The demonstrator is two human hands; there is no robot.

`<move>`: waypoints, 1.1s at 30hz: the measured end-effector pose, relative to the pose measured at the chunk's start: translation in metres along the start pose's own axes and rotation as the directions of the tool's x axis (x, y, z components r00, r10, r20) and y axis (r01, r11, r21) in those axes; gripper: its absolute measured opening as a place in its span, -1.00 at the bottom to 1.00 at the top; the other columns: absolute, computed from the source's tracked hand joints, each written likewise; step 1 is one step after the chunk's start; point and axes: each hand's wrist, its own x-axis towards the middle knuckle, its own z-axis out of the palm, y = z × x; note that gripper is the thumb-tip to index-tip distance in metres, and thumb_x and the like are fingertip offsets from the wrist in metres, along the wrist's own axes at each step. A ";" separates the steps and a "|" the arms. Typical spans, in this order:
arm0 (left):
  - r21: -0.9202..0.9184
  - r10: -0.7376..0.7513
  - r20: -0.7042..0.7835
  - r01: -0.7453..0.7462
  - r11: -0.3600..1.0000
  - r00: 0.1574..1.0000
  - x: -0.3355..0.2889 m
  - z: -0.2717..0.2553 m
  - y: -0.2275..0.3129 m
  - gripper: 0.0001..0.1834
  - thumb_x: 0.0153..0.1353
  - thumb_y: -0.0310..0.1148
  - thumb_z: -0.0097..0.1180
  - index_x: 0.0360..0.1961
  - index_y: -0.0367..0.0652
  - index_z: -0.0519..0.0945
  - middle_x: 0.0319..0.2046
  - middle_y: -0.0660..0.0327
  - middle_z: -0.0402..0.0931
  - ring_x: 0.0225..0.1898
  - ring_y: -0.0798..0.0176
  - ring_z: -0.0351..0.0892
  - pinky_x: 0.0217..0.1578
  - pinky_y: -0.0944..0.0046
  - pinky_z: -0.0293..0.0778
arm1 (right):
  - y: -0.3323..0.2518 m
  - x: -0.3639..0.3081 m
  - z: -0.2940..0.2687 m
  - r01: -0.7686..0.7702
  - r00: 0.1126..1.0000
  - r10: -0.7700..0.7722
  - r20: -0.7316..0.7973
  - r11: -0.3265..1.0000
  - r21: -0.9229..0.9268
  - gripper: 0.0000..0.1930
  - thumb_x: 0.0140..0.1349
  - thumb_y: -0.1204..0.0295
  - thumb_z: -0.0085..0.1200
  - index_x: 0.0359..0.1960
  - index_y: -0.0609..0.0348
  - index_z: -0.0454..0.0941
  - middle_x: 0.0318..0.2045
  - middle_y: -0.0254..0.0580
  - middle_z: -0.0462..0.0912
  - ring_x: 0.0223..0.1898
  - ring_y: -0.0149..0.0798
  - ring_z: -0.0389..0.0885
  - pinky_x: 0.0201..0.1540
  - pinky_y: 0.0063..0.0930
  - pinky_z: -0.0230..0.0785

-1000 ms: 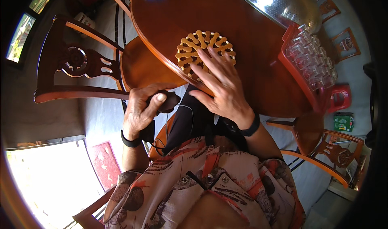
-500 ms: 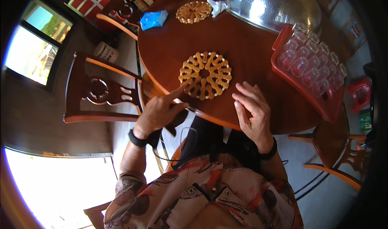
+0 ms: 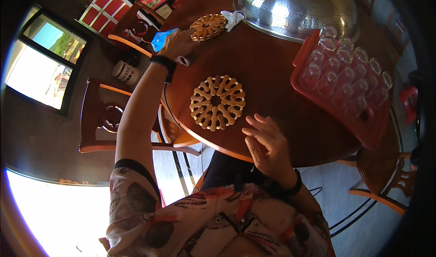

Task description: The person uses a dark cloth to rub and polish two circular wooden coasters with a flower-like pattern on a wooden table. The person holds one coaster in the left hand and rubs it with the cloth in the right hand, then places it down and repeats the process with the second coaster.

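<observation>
My left hand [image 3: 176, 44] is stretched out over the far left of the round table, its fingers extended towards the left edge of a round brown trivet [image 3: 209, 27]. A blue packet [image 3: 161, 40] lies beside that hand and is partly hidden by it. Nearer to me sits a second round trivet [image 3: 210, 93], made of brown bone-shaped pieces with small white beads around its rim and an opening in the centre. My right hand [image 3: 269, 143] hovers by the table's front edge, right of this near trivet, with loosely bent fingers apart and nothing in them.
A large perforated metal dome [image 3: 295, 9] stands at the back, with a crumpled white tissue [image 3: 232, 19] by its left side. On the right, a red tray [image 3: 305, 68] carries several upside-down clear glasses [image 3: 327, 83]. Wooden chairs [image 3: 106, 121] flank the table [image 3: 272, 80].
My left hand has left the near trivet's edge and reached far across to the blue packet and the far trivet. The right hand stays raised near the table edge.
</observation>
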 end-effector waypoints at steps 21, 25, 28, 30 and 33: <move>-0.121 -0.057 0.038 0.061 0.991 0.998 0.066 0.021 -0.039 -0.08 0.25 0.51 0.32 0.14 -0.21 0.76 -0.12 -0.10 0.82 0.00 -0.21 0.81 0.03 -0.10 0.65 | -0.003 -0.004 -0.003 0.048 0.997 -0.040 0.073 0.993 -0.112 -0.71 0.37 0.44 0.36 0.09 0.22 0.78 0.27 0.08 0.72 0.40 0.22 0.59 0.54 0.28 0.30; -0.359 -0.124 0.118 0.159 0.920 0.985 0.042 -0.010 -0.065 -0.10 0.33 0.51 0.23 -0.11 -0.32 0.83 -0.27 -0.01 0.80 -0.11 0.11 0.82 -0.04 0.04 0.64 | 0.001 -0.004 0.001 0.039 0.999 -0.037 0.026 0.995 -0.088 -0.73 0.39 0.43 0.34 0.07 0.23 0.78 0.23 0.08 0.75 0.35 0.22 0.65 0.50 0.26 0.35; -0.623 -0.091 0.100 0.134 0.770 0.991 0.000 -0.049 -0.068 -0.12 0.46 0.42 0.16 -0.09 -0.41 0.79 -0.37 0.20 0.69 -0.27 0.33 0.60 -0.17 0.21 0.52 | 0.000 0.000 0.002 0.050 0.998 -0.052 -0.028 0.997 -0.067 -0.77 0.41 0.50 0.34 0.06 0.23 0.81 0.18 0.08 0.80 0.30 0.17 0.72 0.48 0.17 0.42; -0.711 -0.137 0.143 0.198 0.675 0.980 -0.040 -0.082 -0.059 -0.17 0.52 0.35 0.14 -0.03 -0.43 0.76 -0.36 0.28 0.67 -0.25 0.39 0.56 -0.18 0.26 0.49 | -0.003 0.004 0.000 0.082 0.994 -0.085 -0.062 0.995 -0.058 -0.79 0.43 0.54 0.34 0.05 0.23 0.82 0.16 0.06 0.82 0.29 0.13 0.74 0.46 0.10 0.45; -0.734 -0.242 0.103 0.238 0.636 0.965 -0.107 -0.132 -0.024 -0.28 0.61 0.22 0.11 0.10 -0.38 0.75 -0.26 0.36 0.68 -0.18 0.49 0.55 -0.12 0.33 0.50 | -0.015 0.010 -0.001 0.115 0.993 -0.114 -0.040 0.993 0.024 -0.77 0.46 0.57 0.28 0.08 0.31 0.81 0.22 0.09 0.79 0.30 0.11 0.74 0.44 0.00 0.50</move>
